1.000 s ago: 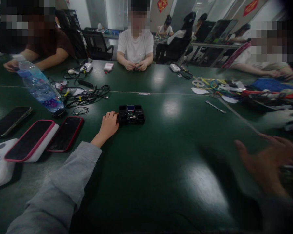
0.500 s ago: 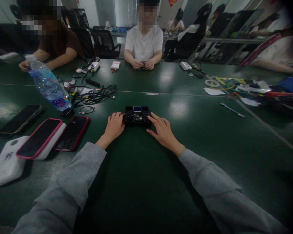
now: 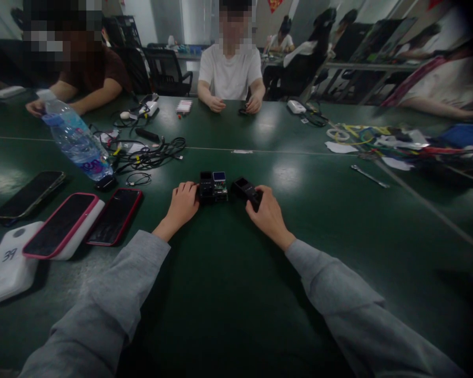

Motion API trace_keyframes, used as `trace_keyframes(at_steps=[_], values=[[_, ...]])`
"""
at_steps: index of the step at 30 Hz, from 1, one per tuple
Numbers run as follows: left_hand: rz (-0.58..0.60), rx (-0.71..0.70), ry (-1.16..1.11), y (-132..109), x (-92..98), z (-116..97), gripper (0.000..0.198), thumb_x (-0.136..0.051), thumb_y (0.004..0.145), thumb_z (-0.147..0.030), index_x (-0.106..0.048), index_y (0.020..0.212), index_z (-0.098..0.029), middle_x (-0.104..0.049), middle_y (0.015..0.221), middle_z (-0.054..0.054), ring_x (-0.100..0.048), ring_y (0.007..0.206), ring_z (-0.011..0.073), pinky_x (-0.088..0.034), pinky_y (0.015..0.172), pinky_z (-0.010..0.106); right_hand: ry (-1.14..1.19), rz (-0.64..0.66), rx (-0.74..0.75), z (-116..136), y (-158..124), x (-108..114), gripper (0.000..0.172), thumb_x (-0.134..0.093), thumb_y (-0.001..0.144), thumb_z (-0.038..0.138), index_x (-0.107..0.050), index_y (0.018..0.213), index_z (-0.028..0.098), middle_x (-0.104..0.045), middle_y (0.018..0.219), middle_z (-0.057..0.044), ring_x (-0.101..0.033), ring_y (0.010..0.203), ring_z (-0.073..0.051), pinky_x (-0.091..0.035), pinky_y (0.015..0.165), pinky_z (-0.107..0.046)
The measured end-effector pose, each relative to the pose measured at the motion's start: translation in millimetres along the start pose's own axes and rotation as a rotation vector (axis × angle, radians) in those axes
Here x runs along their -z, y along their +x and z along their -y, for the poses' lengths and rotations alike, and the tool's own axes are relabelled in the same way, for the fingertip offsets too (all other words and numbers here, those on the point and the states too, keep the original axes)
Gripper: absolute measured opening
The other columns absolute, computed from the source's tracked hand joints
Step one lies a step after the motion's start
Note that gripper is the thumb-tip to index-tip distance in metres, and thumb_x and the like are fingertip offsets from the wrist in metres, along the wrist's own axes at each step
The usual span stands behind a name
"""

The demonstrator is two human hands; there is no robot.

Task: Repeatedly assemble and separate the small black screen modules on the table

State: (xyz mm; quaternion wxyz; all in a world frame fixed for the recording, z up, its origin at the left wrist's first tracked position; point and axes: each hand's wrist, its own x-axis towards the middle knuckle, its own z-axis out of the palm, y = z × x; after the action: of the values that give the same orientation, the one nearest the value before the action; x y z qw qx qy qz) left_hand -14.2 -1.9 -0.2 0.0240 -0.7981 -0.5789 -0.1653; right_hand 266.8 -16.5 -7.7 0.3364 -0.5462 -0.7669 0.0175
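Unless steadied, liable to knock the right black casing [image 3: 244, 188], pinched in the right hand [image 3: 267, 207], into the bared circuit board [image 3: 221, 188] beside the left black casing [image 3: 206, 185] on the table [image 3: 213, 257]. Unlike earlier, now separated from that board, with left hand [image 3: 186, 200] curled against the other casing (whether gripping, impossible to tell).

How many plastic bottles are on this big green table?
2: a blue-capped bottle to the left of the tangled black cables, and a white-capped bottle partly hidden behind it. Others may be hidden.
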Motion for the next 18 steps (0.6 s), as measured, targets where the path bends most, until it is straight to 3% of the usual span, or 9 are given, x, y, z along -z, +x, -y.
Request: trace_keyframes(at_steps=[5, 11, 14, 18], values=[[0.006, 0.013, 0.017, 0.0, 1.3, -1.6, 0.037, -0.047, 0.089, -0.013, -0.054, 0.125, -0.012, -0.055, 0.13, 0.015, -0.048, 0.119, 0.0312, -0.044, 0.094, 0.047, 0.088, 0.06, -0.018, -2.8, -1.0, 2.0, 0.039, -0.052, 0.091, 0.035, -0.045, 0.126, 0.021, -0.053, 0.122, -0.015, -0.059, 0.106, -0.032, -0.054, 0.086, -0.05], [-0.003, 0.005, -0.003, -0.9, 0.7, -0.7, 0.038, -0.047, 0.089, -0.013, -0.054, 0.126, -0.011, -0.055, 0.13, 0.014, -0.047, 0.119, 0.0304, -0.044, 0.096, 0.046, 0.183, 0.147, 0.007, -0.8, -32.3, 33.5, 0.04, -0.054, 0.091, 0.04, -0.046, 0.127, 0.023, -0.055, 0.12, -0.013, -0.06, 0.105, -0.031, -0.054, 0.088, -0.052], [-0.006, 0.007, -0.015, -0.9, -0.9, 0.6, 0.038, -0.047, 0.09, -0.014, -0.053, 0.127, -0.012, -0.054, 0.13, 0.014, -0.047, 0.119, 0.03, -0.043, 0.097, 0.045, 0.148, 0.18, 0.002, -22.0, -67.6, 60.2, 0.044, -0.054, 0.092, 0.047, -0.046, 0.13, 0.026, -0.056, 0.121, -0.013, -0.061, 0.105, -0.031, -0.055, 0.087, -0.051], [-0.011, 0.003, -0.01, -0.6, -1.1, 0.5, 0.037, -0.046, 0.09, -0.014, -0.053, 0.127, -0.01, -0.054, 0.13, 0.014, -0.047, 0.119, 0.0304, -0.043, 0.096, 0.046, -0.062, -0.01, -0.135, -77.0, -117.1, 117.8, 0.055, -0.056, 0.086, 0.062, -0.048, 0.133, 0.033, -0.059, 0.119, -0.017, -0.061, 0.106, -0.036, -0.051, 0.087, -0.057]])
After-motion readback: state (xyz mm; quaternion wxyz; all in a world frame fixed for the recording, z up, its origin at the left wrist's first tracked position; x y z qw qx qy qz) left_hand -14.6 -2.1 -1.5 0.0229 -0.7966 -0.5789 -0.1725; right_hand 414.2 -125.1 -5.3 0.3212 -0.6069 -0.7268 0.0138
